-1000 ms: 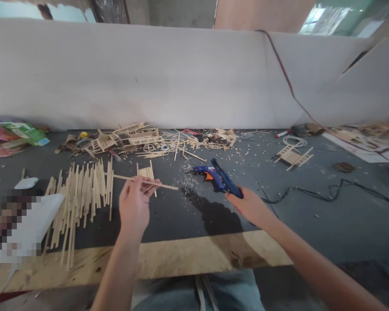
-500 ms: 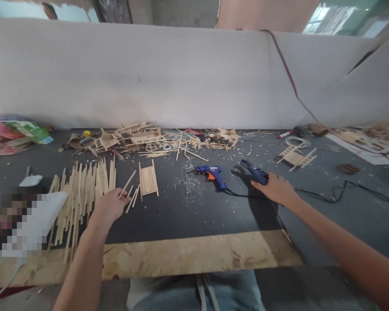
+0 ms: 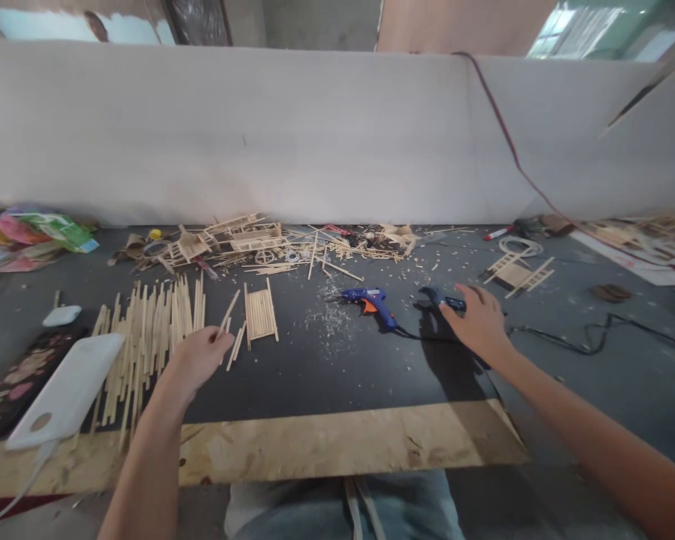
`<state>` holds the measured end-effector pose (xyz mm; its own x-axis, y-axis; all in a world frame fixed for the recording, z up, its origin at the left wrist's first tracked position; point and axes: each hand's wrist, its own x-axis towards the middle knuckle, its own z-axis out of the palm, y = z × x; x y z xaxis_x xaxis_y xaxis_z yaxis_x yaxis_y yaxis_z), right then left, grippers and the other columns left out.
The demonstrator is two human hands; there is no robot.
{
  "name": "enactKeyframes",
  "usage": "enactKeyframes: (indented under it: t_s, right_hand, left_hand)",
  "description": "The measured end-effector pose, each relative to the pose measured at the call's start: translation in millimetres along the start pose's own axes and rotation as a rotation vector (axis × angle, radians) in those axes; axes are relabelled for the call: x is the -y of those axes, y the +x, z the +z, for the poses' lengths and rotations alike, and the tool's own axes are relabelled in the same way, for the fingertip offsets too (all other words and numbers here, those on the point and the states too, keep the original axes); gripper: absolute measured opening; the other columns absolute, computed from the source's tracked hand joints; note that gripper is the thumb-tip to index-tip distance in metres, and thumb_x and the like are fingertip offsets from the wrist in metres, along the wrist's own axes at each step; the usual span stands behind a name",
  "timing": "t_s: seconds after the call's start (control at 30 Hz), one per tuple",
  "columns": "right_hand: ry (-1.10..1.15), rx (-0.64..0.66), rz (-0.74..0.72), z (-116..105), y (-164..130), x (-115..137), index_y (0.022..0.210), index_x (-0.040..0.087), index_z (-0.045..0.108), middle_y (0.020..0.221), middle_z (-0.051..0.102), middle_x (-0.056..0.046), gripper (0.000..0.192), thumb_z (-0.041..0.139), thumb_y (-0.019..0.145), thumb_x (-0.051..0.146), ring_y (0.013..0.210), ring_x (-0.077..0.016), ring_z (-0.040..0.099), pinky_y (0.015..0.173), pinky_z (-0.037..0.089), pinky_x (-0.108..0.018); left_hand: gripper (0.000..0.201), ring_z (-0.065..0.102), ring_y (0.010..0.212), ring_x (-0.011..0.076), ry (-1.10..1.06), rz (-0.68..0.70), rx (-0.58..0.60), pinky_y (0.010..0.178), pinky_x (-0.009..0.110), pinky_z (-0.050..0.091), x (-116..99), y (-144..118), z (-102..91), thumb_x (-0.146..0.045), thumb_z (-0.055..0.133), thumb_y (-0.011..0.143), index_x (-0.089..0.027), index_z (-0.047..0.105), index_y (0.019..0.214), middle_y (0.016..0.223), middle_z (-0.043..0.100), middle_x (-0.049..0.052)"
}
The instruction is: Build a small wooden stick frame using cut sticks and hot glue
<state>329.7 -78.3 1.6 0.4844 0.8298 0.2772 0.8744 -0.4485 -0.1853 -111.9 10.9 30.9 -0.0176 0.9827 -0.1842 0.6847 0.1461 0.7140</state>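
My left hand (image 3: 202,360) is closed on a thin wooden stick (image 3: 232,309) that points up and away. Two short sticks (image 3: 236,345) lie just right of its fingertips. Beyond them rests a small flat panel (image 3: 261,313) of sticks glued side by side between two longer rails. My right hand (image 3: 477,319) hovers with fingers apart over a dark blue hand tool (image 3: 442,298) with a curved jaw, partly hidden by the hand. Between my hands lies a blue glue gun (image 3: 376,304) with an orange trigger, its nozzle pointing left.
Loose sticks (image 3: 146,337) lie in a bundle at left, beside a white power bank (image 3: 67,390) and a patterned dark case (image 3: 25,375). Small stick models (image 3: 253,238) and scraps line the back. A ladder-like piece (image 3: 518,274) and a black cable (image 3: 585,341) are at right.
My right hand has let go of the dark blue tool and lifted slightly, its fingers spreading. The left hand keeps its stick near the same spot.
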Motion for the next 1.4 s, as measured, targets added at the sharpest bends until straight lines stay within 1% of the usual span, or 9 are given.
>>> enactKeyframes:
  t_s: [0.1, 0.2, 0.3, 0.53, 0.67, 0.8, 1.07, 1.27, 1.4]
  right_hand:
    - [0.304, 0.015, -0.051, -21.1, -5.9, 32.6, 0.110, 0.016, 0.054, 0.109, 0.054, -0.013, 0.040, 0.043, 0.078, 0.037, 0.099, -0.0239, 0.050, 0.083, 0.038, -0.033]
    - [0.592, 0.306, -0.016, -45.1, -20.4, 72.0, 0.107, 0.022, 0.057, 0.081, 0.059, -0.004, 0.037, 0.046, 0.078, 0.041, 0.067, -0.0160, 0.053, 0.058, 0.039, -0.026]
    - [0.816, 0.626, -0.018, -64.3, -40.2, 107.1, 0.100, 0.022, 0.062, 0.068, 0.057, 0.000, 0.035, 0.049, 0.076, 0.046, 0.056, -0.0121, 0.047, 0.048, 0.032, -0.022]
    - [1.108, 0.909, -0.159, -78.5, -75.4, 149.9, 0.087, 0.021, 0.064, 0.073, 0.061, -0.001, 0.025, 0.048, 0.080, 0.039, 0.069, -0.0135, 0.054, 0.065, 0.040, -0.024]
    - [1.128, 0.855, -0.160, -78.1, -79.2, 152.7, 0.076, 0.019, 0.063, 0.081, 0.061, -0.002, 0.023, 0.051, 0.078, 0.038, 0.075, -0.0139, 0.055, 0.070, 0.040, -0.023]
    - [1.128, 0.829, -0.073, -77.6, -76.2, 150.5, 0.065, 0.018, 0.059, 0.065, 0.055, 0.001, 0.026, 0.053, 0.076, 0.041, 0.060, -0.0101, 0.050, 0.057, 0.038, -0.021]
    - [1.376, 0.720, 0.153, -76.9, -60.3, 144.7, 0.068, 0.016, 0.058, 0.057, 0.053, 0.002, 0.025, 0.057, 0.073, 0.041, 0.051, -0.0096, 0.051, 0.049, 0.042, -0.023]
    - [1.396, 0.690, 0.161, -80.8, -56.2, 142.7, 0.068, 0.017, 0.056, 0.058, 0.054, 0.002, 0.023, 0.057, 0.074, 0.039, 0.051, -0.0090, 0.052, 0.051, 0.045, -0.023]
    - [1.435, 0.695, 0.156, -80.5, -56.5, 143.1, 0.069, 0.017, 0.056, 0.058, 0.052, 0.002, 0.022, 0.057, 0.074, 0.039, 0.050, -0.0082, 0.051, 0.050, 0.044, -0.022]
  left_hand:
    - [0.020, 0.030, 0.036, 0.0084, -0.349, -0.049, 0.210, 0.038, 0.020, 0.019, -24.9, -24.5, 13.3, -0.034, 0.045, 0.073, -0.020, 0.043, 0.059, 0.043, 0.035, -0.006]
    - [0.025, 0.031, 0.038, 0.0072, -0.662, -0.054, 0.472, 0.037, 0.019, 0.022, -52.5, -50.8, 35.5, -0.033, 0.043, 0.076, -0.019, 0.037, 0.056, 0.046, 0.035, -0.006]
    - [0.021, 0.047, 0.048, 0.0100, -0.910, -0.021, 0.663, 0.049, 0.024, 0.041, -72.5, -73.7, 58.4, -0.030, 0.039, 0.080, -0.019, 0.041, 0.062, 0.056, 0.044, -0.003]
    - [0.022, 0.043, 0.043, 0.0071, -1.065, -0.064, 0.845, 0.040, 0.020, 0.041, -87.0, -101.2, 87.7, -0.040, 0.047, 0.081, -0.018, 0.050, 0.085, 0.056, 0.040, -0.006]
    - [0.028, 0.045, 0.041, 0.0069, -1.068, -0.046, 0.893, 0.034, 0.018, 0.040, -85.9, -104.9, 94.0, -0.044, 0.048, 0.080, -0.017, 0.049, 0.085, 0.059, 0.045, -0.003]
    - [0.028, 0.054, 0.052, 0.0107, -1.036, -0.043, 0.952, 0.038, 0.021, 0.047, -86.8, -106.9, 93.7, -0.044, 0.049, 0.079, -0.015, 0.049, 0.080, 0.068, 0.054, 0.002]
    - [0.040, 0.060, 0.067, 0.0164, -1.025, -0.070, 0.790, 0.057, 0.030, 0.051, -82.6, -113.6, 83.3, -0.032, 0.053, 0.079, -0.018, 0.046, 0.115, 0.083, 0.062, 0.008]
    - [0.043, 0.057, 0.082, 0.0153, -1.026, 0.125, 0.835, 0.078, 0.032, 0.046, -71.7, -122.2, 72.6, -0.013, 0.061, 0.071, -0.025, 0.053, 0.112, 0.091, 0.061, 0.005]
    - [0.033, 0.056, 0.081, 0.0137, -0.975, 0.148, 0.838, 0.077, 0.030, 0.045, -70.7, -124.8, 68.3, -0.016, 0.061, 0.073, -0.026, 0.060, 0.104, 0.088, 0.061, 0.004]
